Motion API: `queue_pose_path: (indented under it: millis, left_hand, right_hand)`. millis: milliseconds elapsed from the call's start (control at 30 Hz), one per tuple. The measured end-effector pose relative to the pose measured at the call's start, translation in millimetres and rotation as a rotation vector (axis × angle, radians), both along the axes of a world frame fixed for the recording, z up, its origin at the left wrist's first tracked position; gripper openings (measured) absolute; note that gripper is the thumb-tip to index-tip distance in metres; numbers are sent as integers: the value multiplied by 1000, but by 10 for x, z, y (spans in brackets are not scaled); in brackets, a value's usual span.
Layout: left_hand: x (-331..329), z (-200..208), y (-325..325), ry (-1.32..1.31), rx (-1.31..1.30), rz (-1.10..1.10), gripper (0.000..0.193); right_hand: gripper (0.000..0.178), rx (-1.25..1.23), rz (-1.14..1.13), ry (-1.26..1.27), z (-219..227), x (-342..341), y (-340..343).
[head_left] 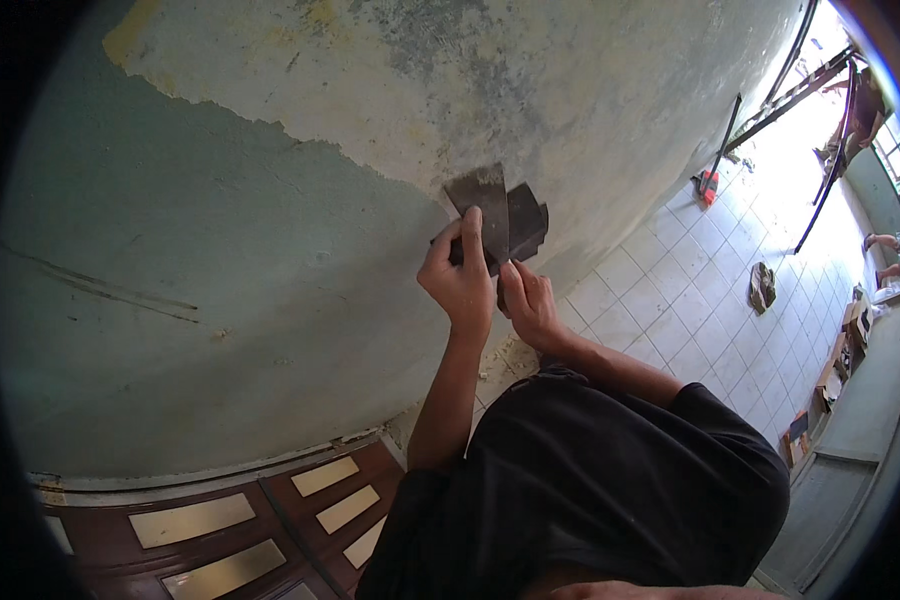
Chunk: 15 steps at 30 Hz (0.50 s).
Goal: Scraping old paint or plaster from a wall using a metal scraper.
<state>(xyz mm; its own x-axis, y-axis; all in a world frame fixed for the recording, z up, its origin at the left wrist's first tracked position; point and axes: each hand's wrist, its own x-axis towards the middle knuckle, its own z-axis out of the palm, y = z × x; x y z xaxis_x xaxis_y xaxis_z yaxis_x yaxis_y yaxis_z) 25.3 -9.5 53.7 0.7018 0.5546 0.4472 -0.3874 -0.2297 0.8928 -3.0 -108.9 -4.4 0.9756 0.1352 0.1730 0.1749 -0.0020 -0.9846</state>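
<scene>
A wide dark metal scraper [478,197] lies flat against the wall [220,270], right at the ragged line where pale green paint meets bare, mottled plaster [530,80]. My left hand [459,280] grips the scraper, with the index finger stretched up along the blade. My right hand [530,305] sits just below and to the right, closed around the tool's handle, which is hidden. The blade's dark shadow falls on the wall to its right. Both forearms rise from my black shirt.
A white tiled floor [690,290] runs off to the right, with paint flakes along the foot of the wall. A red-based tool [708,186] leans on the wall. Poles, a crumpled cloth [762,287], cardboard boxes [838,372] and another person's feet [885,243] lie further right. A brown panelled door [270,510] is at lower left.
</scene>
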Motion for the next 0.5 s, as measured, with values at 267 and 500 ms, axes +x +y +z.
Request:
queue_pose_path:
  millis: [267, 500]
  left_hand:
    - [-329, -822, 121, 194, 29, 37, 26]
    - [-387, -994, 173, 214, -10, 67, 24]
  right_hand:
    - [37, -238, 48, 80, -684, -300, -88]
    - [36, -276, 64, 61, -772, -386, -36]
